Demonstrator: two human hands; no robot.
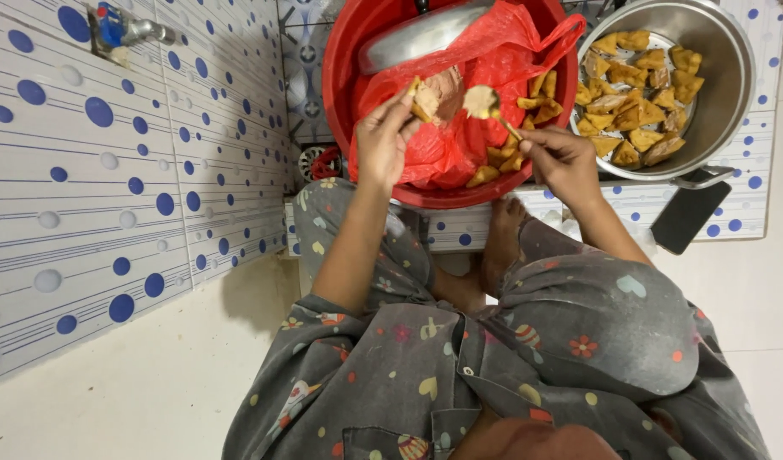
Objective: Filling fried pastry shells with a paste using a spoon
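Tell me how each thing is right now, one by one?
left hand: holding a split tofu piece
right hand: holding a spoon, loaded with filling
red basin: lined with a red bag, some pieces inside
metal pot: open, holding many fried pieces
tap: no water seen running

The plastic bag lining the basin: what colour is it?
Red, like the basin itself; the plastic bag shows best in the head view.

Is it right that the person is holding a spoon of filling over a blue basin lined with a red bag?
Not quite. The head view shows the basin is red, not blue. The rest holds: the right hand holds a spoon of filling over it, and a red bag lines it.
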